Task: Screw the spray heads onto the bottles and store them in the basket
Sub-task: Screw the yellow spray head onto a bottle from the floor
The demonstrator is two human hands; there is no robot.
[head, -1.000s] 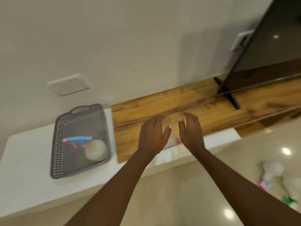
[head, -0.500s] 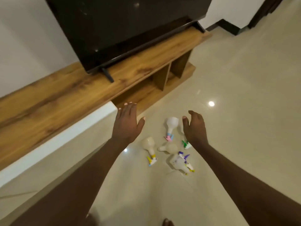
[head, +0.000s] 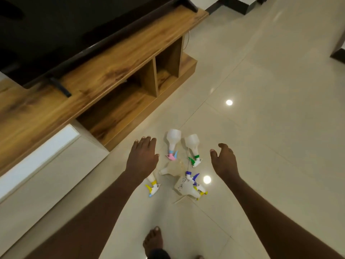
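Below, five bottles lie on the floor under two spread, empty hands.

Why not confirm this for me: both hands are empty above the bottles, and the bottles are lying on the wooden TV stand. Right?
One thing is wrong. The bottles lie on the tiled floor, not on the TV stand, as the head view shows. The rest holds: the left hand and right hand are open and empty above them.

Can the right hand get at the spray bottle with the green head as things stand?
Probably yes. The right hand is open and empty, and the spray bottle with the green head lies on the floor just to its left, with nothing between them.
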